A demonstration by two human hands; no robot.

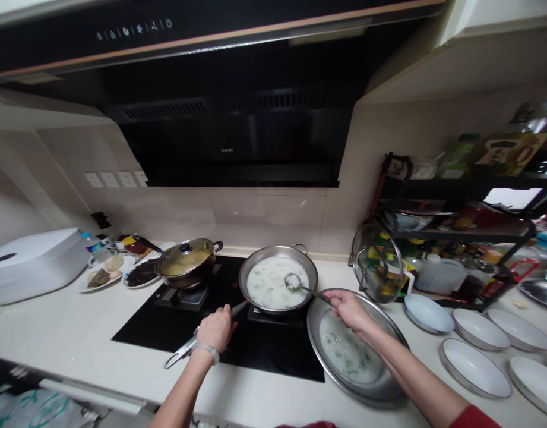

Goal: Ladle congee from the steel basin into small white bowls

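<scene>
My left hand [216, 330] is wrapped round the long handle [179, 349] of a metal pan [243, 285] on the right burner. White soup with green bits [273, 279] fills the pan. In my right hand [347, 309] is the handle of a metal ladle [293, 282], whose bowl is in the soup near the pan's right side. Beneath my right forearm, a wide metal basin [315, 342] holds more of the same white liquid with green pieces.
A lidded pot [186, 261] stands on the left burner, with plates of food [107, 273] beyond it. A glass lid [378, 261] leans by the black rack [460, 235]. Several white bowls [476, 368] line the right counter. A range hood [237, 142] hangs above.
</scene>
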